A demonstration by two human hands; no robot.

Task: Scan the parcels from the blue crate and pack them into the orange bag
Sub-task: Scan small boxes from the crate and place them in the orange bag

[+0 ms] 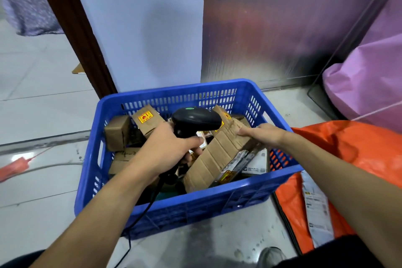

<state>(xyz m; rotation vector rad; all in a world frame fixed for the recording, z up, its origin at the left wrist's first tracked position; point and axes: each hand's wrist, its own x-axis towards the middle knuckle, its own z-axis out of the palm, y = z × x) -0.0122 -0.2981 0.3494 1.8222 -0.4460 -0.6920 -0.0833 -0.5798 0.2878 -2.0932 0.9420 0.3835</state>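
The long cardboard parcel (217,154) leans in the right half of the blue crate (195,200), running from about 5 o'clock near the front wall up to 1 o'clock, propped on the smaller boxes (117,131) under it. It looks like plain corrugated board, creased across its length in several places, so I judge it light and only half stiff: likely to flex or fold at a crease if lifted by one end alone. The bare cardboard should give decent friction. The safest hold is probably across the width near the middle, or at the upper end with the lower end kept supported.

The right hand (261,135) grips that upper end, fingers curled over the edge. The left hand (171,148) is wrapped round the handle of a black barcode scanner (195,118), held above the crate's centre with its cable (150,204) trailing down to 7 o'clock.

The parcel is brown and worn, with a white printed shipping label (256,162) on its right-hand face and yellow-and-red warning stickers (226,177) near the lower end — the label faces away from the scanner, so a turn seems needed. The orange bag (348,143) lies at the crate's 3 o'clock, touching its side, with a flat mailer (315,209) already inside.
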